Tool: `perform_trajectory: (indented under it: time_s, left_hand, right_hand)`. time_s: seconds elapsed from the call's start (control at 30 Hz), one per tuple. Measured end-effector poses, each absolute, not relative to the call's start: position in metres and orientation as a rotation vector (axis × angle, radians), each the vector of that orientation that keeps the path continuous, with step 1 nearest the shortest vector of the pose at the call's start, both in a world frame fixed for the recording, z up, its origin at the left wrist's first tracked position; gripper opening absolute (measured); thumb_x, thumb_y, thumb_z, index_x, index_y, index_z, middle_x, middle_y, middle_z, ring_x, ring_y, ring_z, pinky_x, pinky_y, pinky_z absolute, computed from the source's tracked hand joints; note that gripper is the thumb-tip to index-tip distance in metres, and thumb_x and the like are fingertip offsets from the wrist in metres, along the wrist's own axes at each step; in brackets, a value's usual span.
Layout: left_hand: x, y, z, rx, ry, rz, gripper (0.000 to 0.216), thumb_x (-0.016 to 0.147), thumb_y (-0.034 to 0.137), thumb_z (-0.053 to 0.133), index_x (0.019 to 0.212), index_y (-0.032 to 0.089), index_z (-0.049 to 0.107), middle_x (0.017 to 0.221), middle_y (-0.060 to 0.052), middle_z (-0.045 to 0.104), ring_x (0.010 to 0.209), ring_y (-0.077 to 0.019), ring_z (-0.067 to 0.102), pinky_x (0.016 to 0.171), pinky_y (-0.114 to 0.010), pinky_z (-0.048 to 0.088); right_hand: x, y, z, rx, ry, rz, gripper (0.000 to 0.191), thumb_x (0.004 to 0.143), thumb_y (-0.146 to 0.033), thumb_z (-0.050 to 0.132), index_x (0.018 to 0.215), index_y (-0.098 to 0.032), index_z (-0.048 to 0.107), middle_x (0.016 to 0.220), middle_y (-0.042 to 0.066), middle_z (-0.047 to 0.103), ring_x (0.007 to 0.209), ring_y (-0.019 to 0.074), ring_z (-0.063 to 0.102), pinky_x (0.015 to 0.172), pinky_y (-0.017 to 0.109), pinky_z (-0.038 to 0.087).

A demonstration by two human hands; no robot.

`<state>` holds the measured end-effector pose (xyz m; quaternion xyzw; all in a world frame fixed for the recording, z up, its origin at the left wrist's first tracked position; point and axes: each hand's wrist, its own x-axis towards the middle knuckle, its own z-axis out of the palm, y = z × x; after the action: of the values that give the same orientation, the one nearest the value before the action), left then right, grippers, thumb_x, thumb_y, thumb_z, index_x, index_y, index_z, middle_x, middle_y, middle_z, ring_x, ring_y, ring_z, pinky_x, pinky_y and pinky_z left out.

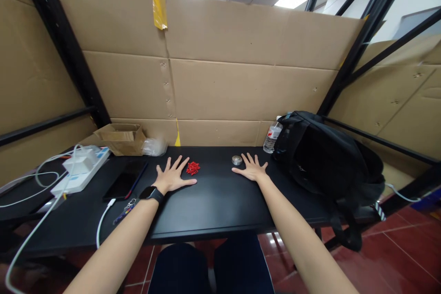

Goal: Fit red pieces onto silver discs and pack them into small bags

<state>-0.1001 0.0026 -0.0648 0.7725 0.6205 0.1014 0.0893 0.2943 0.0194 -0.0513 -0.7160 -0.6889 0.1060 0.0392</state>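
red pieces too small to tell, bottle partly hidden by backpack

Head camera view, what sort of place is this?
Probably a makeshift indoor workstation: a black desk backed by a cardboard partition, with black metal posts either side.

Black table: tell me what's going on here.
A person has both hands spread open, palms down, over the black table, gripping nothing. The left hand is beside a small pile of red pieces; the right hand is beside a small round container. A phone lies farther left, and a backpack sits to the right.
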Motion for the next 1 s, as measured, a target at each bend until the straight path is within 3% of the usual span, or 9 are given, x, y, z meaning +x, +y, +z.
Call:
perform_trajectory:
  time_s: [0.1,0.17,0.3,0.37,0.43,0.5,0.57,0.77,1.0]
  left_hand:
    - [-0.098,0.010,-0.054,2.384,1.705,0.447,0.102,0.068,0.079,0.066,0.155,0.041,0.030,0.165,-0.007,0.025,0.150,-0.0489,0.012,0.111,-0.075,0.014]
    - [-0.098,0.019,-0.042,2.431,1.583,0.657,0.089,0.070,0.074,0.069,0.147,0.036,0.047,0.156,-0.009,0.043,0.145,-0.0410,0.031,0.115,-0.063,0.024]
    - [-0.093,0.037,-0.021,2.354,1.365,0.923,0.043,0.085,0.060,0.061,0.105,0.023,0.071,0.116,-0.007,0.071,0.109,-0.0259,0.064,0.100,-0.039,0.047]
    - [-0.090,0.040,-0.017,2.362,1.295,0.952,0.034,0.089,0.052,0.058,0.096,0.022,0.072,0.106,-0.006,0.073,0.101,-0.0234,0.066,0.096,-0.036,0.049]
    - [-0.086,0.036,-0.018,2.420,1.251,0.950,0.027,0.089,0.046,0.059,0.095,0.023,0.073,0.105,-0.006,0.073,0.101,-0.0230,0.066,0.097,-0.036,0.048]
    - [-0.083,0.031,-0.021,2.460,1.223,0.903,0.023,0.090,0.042,0.059,0.096,0.025,0.073,0.103,-0.005,0.073,0.100,-0.0227,0.065,0.096,-0.036,0.049]
    - [-0.080,0.026,-0.023,2.472,1.201,0.832,0.021,0.089,0.040,0.059,0.095,0.025,0.074,0.101,-0.006,0.072,0.097,-0.0223,0.066,0.092,-0.035,0.050]
    - [-0.085,0.023,-0.019,2.524,1.171,0.654,0.020,0.083,0.034,0.065,0.099,0.025,0.072,0.094,-0.004,0.070,0.087,-0.0201,0.065,0.081,-0.029,0.050]
    - [-0.090,0.025,-0.021,2.517,1.222,0.547,0.013,0.087,0.029,0.059,0.086,0.023,0.071,0.085,-0.002,0.070,0.076,-0.0173,0.065,0.071,-0.027,0.048]
  right_hand:
    - [0.296,0.025,-0.051,-2.163,-2.143,0.330,0.107,0.074,-0.091,0.042,0.160,-0.033,0.015,0.169,0.007,0.003,0.152,0.0467,-0.006,0.108,0.080,-0.003]
    - [0.298,0.031,-0.049,-2.116,-2.187,0.342,0.110,0.072,-0.090,0.047,0.160,-0.032,0.017,0.169,0.007,0.005,0.152,0.0457,-0.005,0.112,0.076,-0.003]
    - [0.307,0.045,-0.044,-2.006,-2.245,0.456,0.114,0.062,-0.085,0.066,0.157,-0.035,0.027,0.169,0.006,0.012,0.154,0.0418,0.000,0.118,0.067,0.000]
    - [0.312,0.050,-0.044,-1.863,-2.229,0.449,0.107,0.061,-0.078,0.074,0.152,-0.035,0.038,0.166,0.006,0.025,0.153,0.0394,0.011,0.120,0.063,0.006]
    - [0.314,0.052,-0.046,-1.657,-2.147,0.436,0.085,0.069,-0.068,0.074,0.143,-0.032,0.051,0.157,0.008,0.043,0.147,0.0352,0.032,0.119,0.056,0.020]
    - [0.314,0.053,-0.047,-1.484,-2.006,0.465,0.060,0.081,-0.059,0.067,0.132,-0.029,0.060,0.141,0.009,0.058,0.130,0.0301,0.053,0.109,0.049,0.039]
    - [0.312,0.054,-0.046,-1.379,-1.930,0.486,0.045,0.085,-0.052,0.063,0.122,-0.026,0.065,0.128,0.010,0.066,0.113,0.0268,0.063,0.096,0.042,0.049]
    - [0.303,0.055,-0.046,-1.219,-2.076,0.401,0.040,0.076,-0.035,0.076,0.114,-0.025,0.068,0.119,0.008,0.066,0.111,0.0256,0.063,0.100,0.040,0.048]
    - [0.302,0.053,-0.048,-1.241,-2.084,0.439,0.034,0.078,-0.031,0.074,0.110,-0.023,0.069,0.111,0.007,0.068,0.098,0.0222,0.066,0.092,0.036,0.051]
